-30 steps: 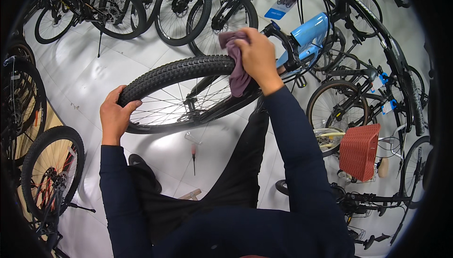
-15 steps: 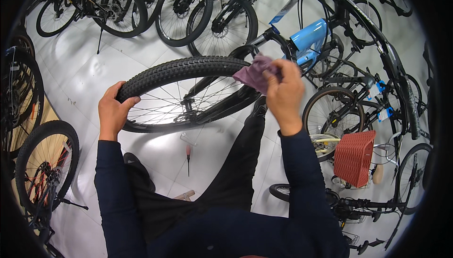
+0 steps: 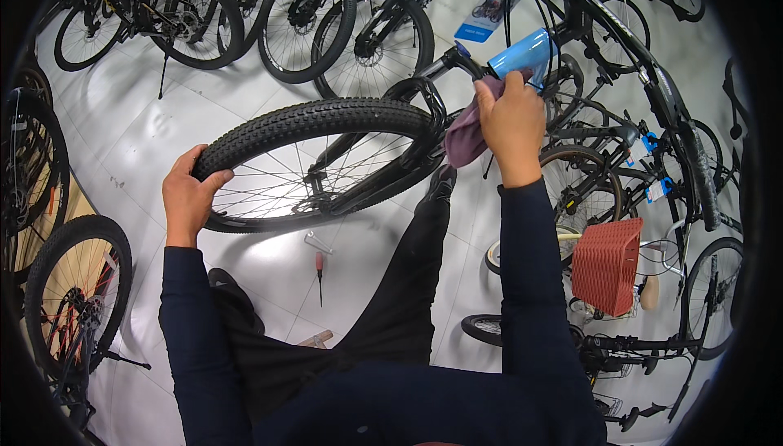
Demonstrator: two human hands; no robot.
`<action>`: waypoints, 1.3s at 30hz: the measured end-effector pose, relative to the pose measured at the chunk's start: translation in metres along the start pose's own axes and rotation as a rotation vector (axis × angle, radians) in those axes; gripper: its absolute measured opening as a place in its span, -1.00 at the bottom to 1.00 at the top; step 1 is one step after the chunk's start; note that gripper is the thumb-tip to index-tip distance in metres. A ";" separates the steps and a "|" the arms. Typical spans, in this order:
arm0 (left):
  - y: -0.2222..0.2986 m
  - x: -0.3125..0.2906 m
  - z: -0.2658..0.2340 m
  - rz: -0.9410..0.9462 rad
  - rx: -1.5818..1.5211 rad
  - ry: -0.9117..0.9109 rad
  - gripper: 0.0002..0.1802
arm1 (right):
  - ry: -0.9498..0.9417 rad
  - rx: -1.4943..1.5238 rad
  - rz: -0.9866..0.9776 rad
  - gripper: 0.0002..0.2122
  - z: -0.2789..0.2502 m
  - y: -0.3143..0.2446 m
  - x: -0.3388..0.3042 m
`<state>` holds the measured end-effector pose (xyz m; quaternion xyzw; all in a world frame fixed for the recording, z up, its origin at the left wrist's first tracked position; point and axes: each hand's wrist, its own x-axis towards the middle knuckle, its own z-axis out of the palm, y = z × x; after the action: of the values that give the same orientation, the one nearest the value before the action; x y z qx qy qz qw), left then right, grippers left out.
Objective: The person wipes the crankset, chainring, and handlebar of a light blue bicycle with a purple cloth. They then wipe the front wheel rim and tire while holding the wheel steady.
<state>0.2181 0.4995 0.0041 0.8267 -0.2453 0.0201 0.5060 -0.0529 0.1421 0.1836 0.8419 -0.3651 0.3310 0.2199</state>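
Observation:
A bicycle's front wheel with a knobby black tyre lies slanted across the middle, held in a black fork. My left hand grips the tyre at its left end, thumb on the near side and fingers over the tread. In my right hand is a purple cloth, bunched beside the fork, just below the blue frame tube. Part of the cloth hangs below my fingers; where it touches the bicycle is partly hidden behind my hand.
Several parked bicycles line the back, and others stand on the left and right. A red basket sits at right. On the tiled floor lie a screwdriver and a small pale tool. A blue printed card hangs near the handlebar.
My right hand has carried the cloth from the tyre's right end to the right and slightly up, beside the fork and blue tube. My left hand keeps its hold on the tyre.

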 end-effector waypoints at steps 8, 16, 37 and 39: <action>-0.001 -0.002 -0.002 -0.004 0.017 -0.004 -0.33 | 0.087 0.028 -0.168 -0.72 0.000 0.002 0.004; 0.000 -0.003 0.000 0.025 0.000 0.010 -0.32 | 0.299 0.183 -0.465 -0.81 -0.016 0.002 0.052; 0.005 -0.004 -0.002 0.041 0.019 0.015 -0.36 | 0.402 0.332 -0.424 -0.78 0.070 -0.087 -0.104; 0.006 -0.004 -0.003 0.047 0.059 0.018 -0.38 | 0.146 0.333 -0.465 -0.77 0.082 -0.098 -0.148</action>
<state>0.2124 0.5012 0.0094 0.8351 -0.2592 0.0465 0.4830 -0.0222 0.2239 0.0082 0.9015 -0.0866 0.3866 0.1743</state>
